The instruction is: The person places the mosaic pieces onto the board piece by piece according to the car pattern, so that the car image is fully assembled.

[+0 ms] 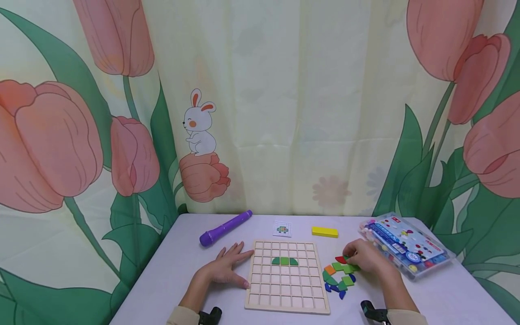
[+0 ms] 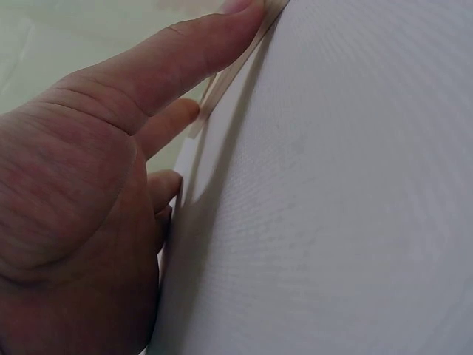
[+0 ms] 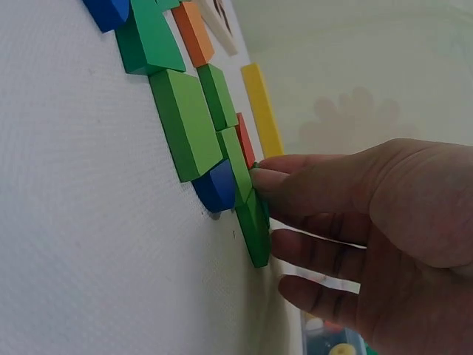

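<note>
A wooden grid board [image 1: 286,289] lies on the table, bearing a light green square block [image 1: 284,261] with a darker green curved block [image 1: 276,261] on its left and another on its right. My left hand [image 1: 227,266] has its fingers spread, with thumb and fingertips at the board's left edge. My right hand [image 1: 363,255] is over the far side of a loose group of colored blocks, its thumb and forefinger pinching a small green block [image 3: 256,167], mostly hidden by the fingers. Beside it lie a red block [image 1: 340,260], an orange block [image 1: 330,270], and several green and blue ones.
Behind the board lie a small pattern card [image 1: 282,229] and a yellow bar [image 1: 324,232]. A purple microphone-shaped object [image 1: 225,229] rests at the back left. A clear plastic case [image 1: 408,243] of colored pieces stands right of my right hand. A printed curtain [image 1: 284,113] hangs behind the table.
</note>
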Motion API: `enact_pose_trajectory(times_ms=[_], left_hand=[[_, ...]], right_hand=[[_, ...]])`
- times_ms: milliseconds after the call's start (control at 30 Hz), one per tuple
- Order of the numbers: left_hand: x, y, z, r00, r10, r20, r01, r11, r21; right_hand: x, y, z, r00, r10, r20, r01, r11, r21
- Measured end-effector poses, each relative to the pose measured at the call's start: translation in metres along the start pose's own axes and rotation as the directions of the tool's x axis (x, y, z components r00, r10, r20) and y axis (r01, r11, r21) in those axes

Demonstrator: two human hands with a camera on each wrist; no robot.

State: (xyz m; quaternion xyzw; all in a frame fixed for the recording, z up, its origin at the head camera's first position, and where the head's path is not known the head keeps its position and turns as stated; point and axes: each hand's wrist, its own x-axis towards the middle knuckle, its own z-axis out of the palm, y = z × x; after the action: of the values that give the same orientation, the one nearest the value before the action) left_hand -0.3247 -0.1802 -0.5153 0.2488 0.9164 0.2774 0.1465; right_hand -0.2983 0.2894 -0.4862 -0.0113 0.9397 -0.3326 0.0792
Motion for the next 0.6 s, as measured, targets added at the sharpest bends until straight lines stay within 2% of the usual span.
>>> enact_pose_trajectory(times_ms=[233, 600], left_hand=[[-0.0013, 0.0014, -0.0007, 1.0, -0.001, -0.003, 0.001, 1.0, -0.006], [-0.0017, 0.0005, 0.0001, 1.0, 0.0, -0.009, 0.0, 1.0, -0.012]], right_hand=[[0.0013, 0.0017, 0.0019, 1.0, -0.022, -0.002, 0.022, 1.0, 0.003], [0.0032, 0.0055, 0.0021, 1.0, -0.018, -0.011, 0.019, 0.997, 0.076]])
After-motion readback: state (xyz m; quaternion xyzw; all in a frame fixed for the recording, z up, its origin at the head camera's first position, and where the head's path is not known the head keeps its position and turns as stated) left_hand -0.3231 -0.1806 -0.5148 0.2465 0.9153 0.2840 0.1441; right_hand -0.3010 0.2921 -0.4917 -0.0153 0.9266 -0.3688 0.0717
